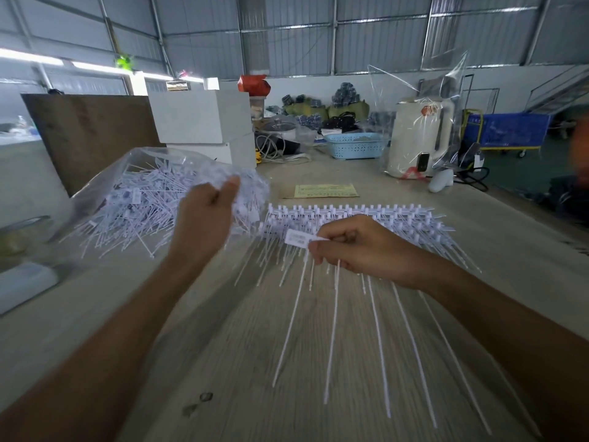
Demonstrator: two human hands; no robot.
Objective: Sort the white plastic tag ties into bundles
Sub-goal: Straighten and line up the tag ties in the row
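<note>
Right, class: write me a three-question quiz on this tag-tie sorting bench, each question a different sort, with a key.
1. True or false: the right hand pinches a few tag ties by their label ends, tails hanging down.
2. Multiple choice: the left hand reaches into A) the blue basket B) the loose heap of ties in the clear bag C) the white kettle.
3. Fill the gap: the row of laid-out ties lies on the table to the ____ of the loose heap.

Key: 1 true; 2 B; 3 right.
</note>
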